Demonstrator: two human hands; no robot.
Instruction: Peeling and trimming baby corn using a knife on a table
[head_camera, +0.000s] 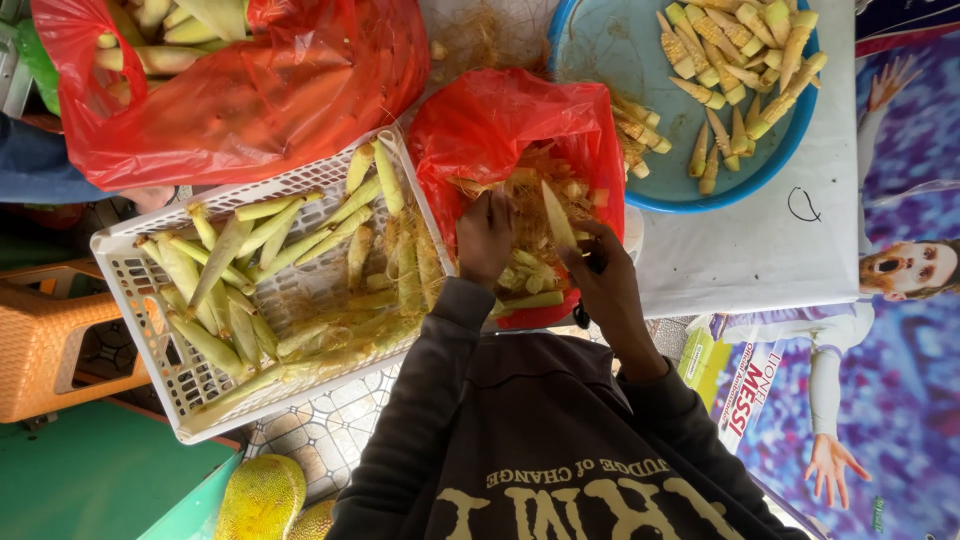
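A small red plastic bag (500, 120) lies open in front of me, full of corn husks and silk (530, 270). My left hand (487, 238) reaches into it with fingers curled on the husks. My right hand (603, 280) pinches the base of a pale peeled baby corn (556, 214), which points away from me. A dark object sticks out under that hand; I cannot tell what it is.
A white plastic basket (140, 300) of unhusked baby corn sits to the left. A blue basin (620, 60) of peeled baby corn stands at the back right on a white sheet (760, 250). A larger red bag (250, 100) of corn, an orange stool (50, 340) and bumpy yellow-green fruit (262, 495) surround me.
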